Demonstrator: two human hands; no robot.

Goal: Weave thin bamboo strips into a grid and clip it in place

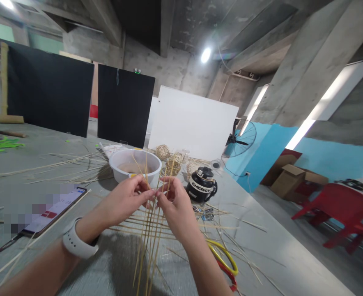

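Observation:
Thin woven cane strips (149, 234) cross each other in an open lattice above the grey table. My left hand (132, 195) pinches some of these strips near the lattice's far side, a pale watch strap on its wrist. Close beside it, my right hand (173, 201) is closed on the strips too, its thumb and fingertips almost meeting the left ones. Several strip ends stick up between the two hands, while others run down toward me. Behind the hands stands a white plastic basin (135, 162) with brownish water in it.
Woven cane balls (173, 165) and a black jug (201, 185) marked ENERGY stand behind my right hand. Yellow-and-red handles (223, 257) lie at right among loose strips. A phone (53, 211) rests at left. Beyond the table are a fan (238, 138) and a red chair (338, 209).

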